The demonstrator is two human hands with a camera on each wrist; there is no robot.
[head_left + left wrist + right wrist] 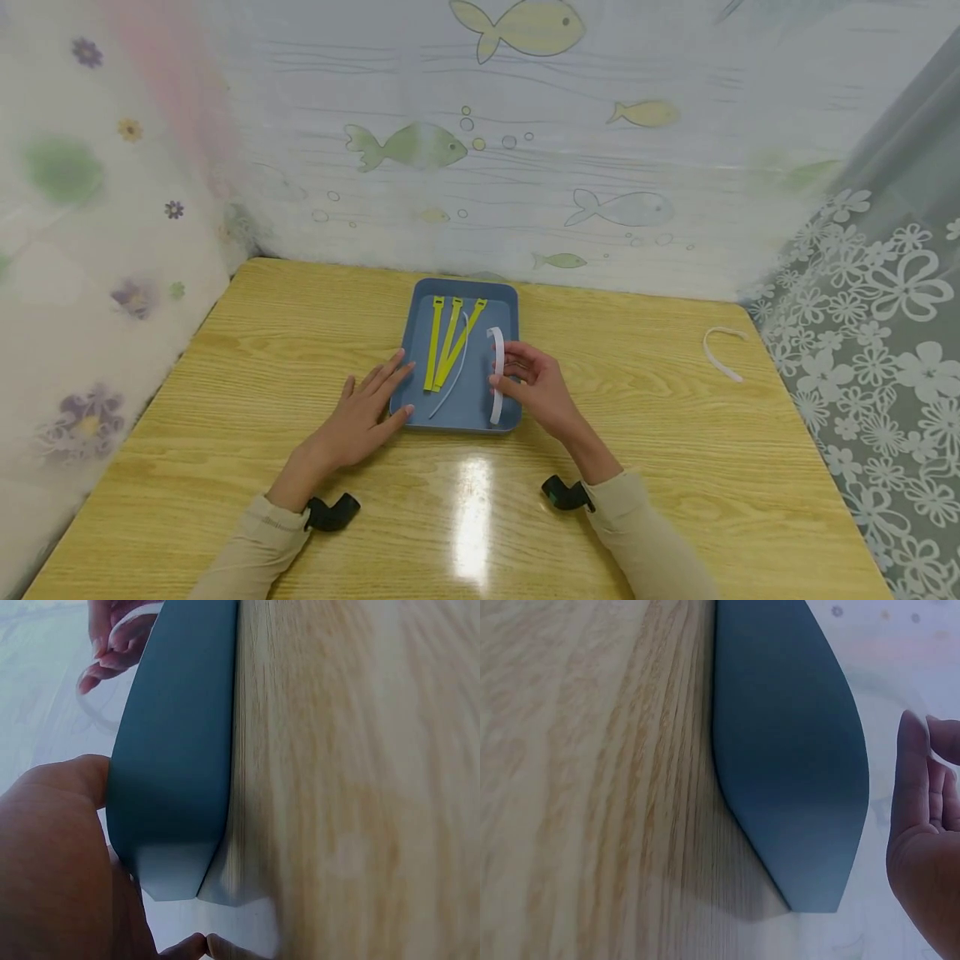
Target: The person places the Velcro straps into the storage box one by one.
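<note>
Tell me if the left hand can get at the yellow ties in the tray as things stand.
Probably yes. The left hand rests flat against the blue tray at its left edge, and the yellow ties lie uncovered just past its fingertips. The right hand holds the white strip farther right, out of the way.

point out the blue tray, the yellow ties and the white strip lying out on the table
blue tray [421,317] head view, bare left wall
yellow ties [434,350] head view, middle of leftmost tie
white strip [716,358] head view, middle of its curve, on the table at right
</note>
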